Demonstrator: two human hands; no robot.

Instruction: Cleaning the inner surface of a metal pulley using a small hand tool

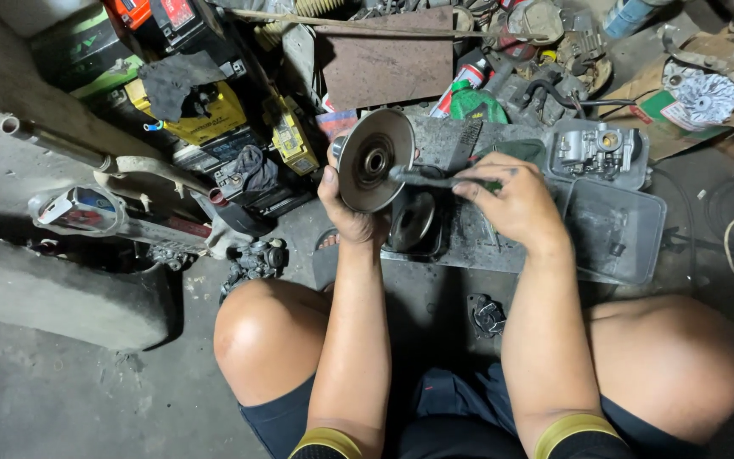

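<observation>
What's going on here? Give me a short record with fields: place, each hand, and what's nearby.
place: cluttered workshop floor, person seated, knees apart
left hand: holds a round metal disc upright by its rim
right hand: holds a dark tool with its tip at the disc's centre
below disc: second disc
right of hands: grey tray, carburettor
behind: green bottle

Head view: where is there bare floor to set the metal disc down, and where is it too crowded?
Bare concrete floor lies left of the left knee, below the concrete slab. A smaller patch lies between the knees, beside a small dark part. The grey tray also has bare room. Crowded: the batteries and clutter beyond the disc, held by the left hand.
</observation>
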